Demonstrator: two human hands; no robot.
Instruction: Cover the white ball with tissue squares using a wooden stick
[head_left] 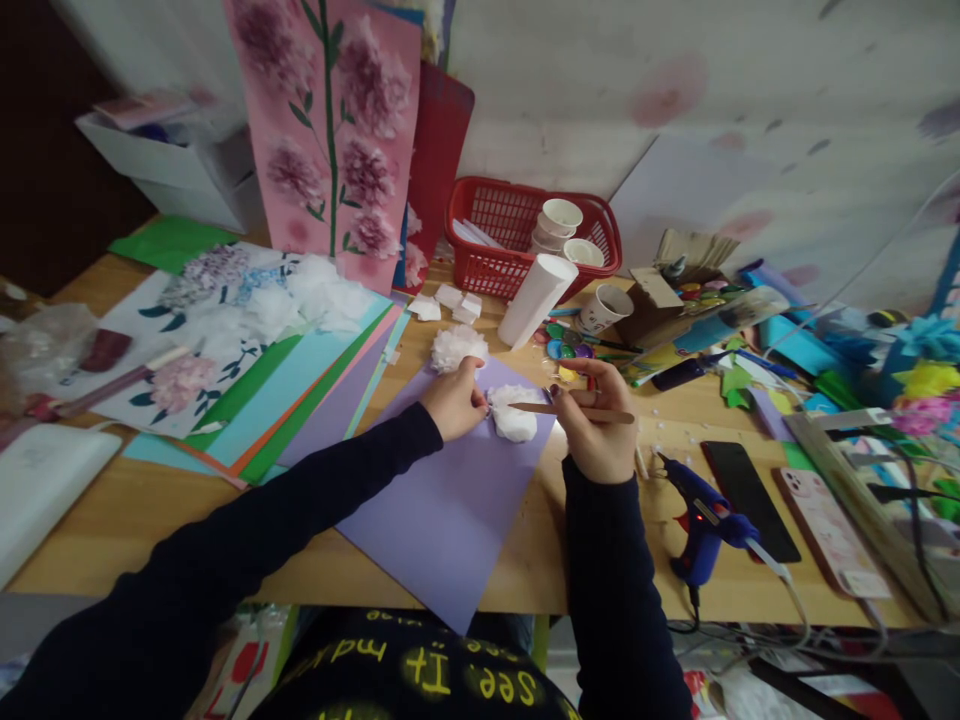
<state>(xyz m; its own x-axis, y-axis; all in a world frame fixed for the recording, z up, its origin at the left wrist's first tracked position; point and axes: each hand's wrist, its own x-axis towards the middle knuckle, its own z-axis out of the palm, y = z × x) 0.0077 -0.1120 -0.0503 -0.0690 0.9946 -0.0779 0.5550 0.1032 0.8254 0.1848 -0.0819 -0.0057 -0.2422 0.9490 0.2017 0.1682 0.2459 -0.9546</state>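
A purple paper sheet (pixel 442 510) lies at an angle on the wooden table. Toward its far right corner sits a white tissue-paper flower (pixel 516 425), its petals ruffled. My right hand (pixel 598 425) grips a thin wooden stick (pixel 540 408), whose narrow tip lies over this flower. At the flower's left edge is my left hand (pixel 456 400), fingers pinched together; whatever is between them is too small to make out. Just beyond that hand, a second white tissue-paper flower (pixel 459 348) rests at the sheet's far left edge.
Right of my right arm lie a blue glue gun (pixel 701 520), a black phone (pixel 750 500) and a pink phone (pixel 830 530). Behind stand a paper roll (pixel 536 300), a paper cup (pixel 604 308) and a red basket (pixel 491 270). Coloured sheets (pixel 300 400) are stacked at left.
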